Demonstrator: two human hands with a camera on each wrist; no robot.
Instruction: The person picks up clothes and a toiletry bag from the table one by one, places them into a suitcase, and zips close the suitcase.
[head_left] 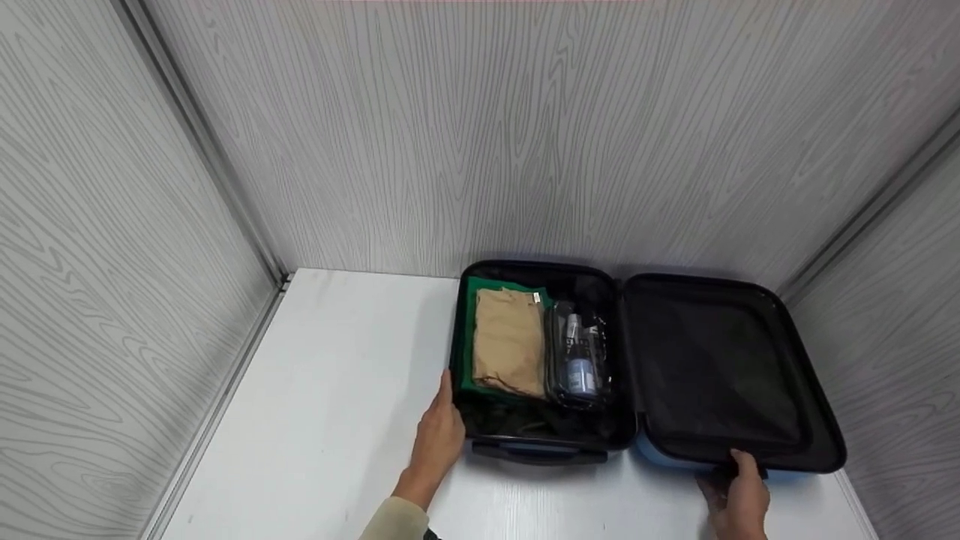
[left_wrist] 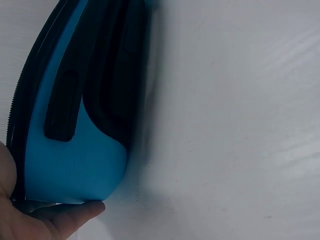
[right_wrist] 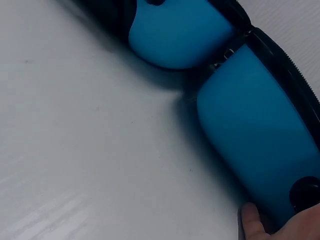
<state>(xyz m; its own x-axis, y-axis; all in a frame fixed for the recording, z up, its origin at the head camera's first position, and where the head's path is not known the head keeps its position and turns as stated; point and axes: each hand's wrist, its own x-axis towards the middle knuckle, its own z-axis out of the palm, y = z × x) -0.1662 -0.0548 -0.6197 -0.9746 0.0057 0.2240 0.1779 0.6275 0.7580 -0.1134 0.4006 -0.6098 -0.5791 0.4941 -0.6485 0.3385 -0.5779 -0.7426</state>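
An open suitcase (head_left: 544, 444) with a blue shell and black lining lies flat on the white table, its two halves side by side. My left hand (head_left: 439, 435) holds the left half at its front left corner. In the left wrist view, the left hand's fingers (left_wrist: 75, 217) reach along the bottom edge of the blue shell. At the front of the right half, my right hand (head_left: 742, 499) grips the edge, thumb on the rim and other fingers below. Folded beige clothing (head_left: 510, 341) rests on green fabric (head_left: 470, 330) in the left half, beside a clear pouch (head_left: 555, 360) of bottles.
A black carry handle (head_left: 540, 454) sits on the front of the left half. Dark mesh (head_left: 712, 367) covers the right half. Grey wood-grain panels (head_left: 450, 135) stand behind and on both sides. The white table (head_left: 322, 375) extends left of the suitcase.
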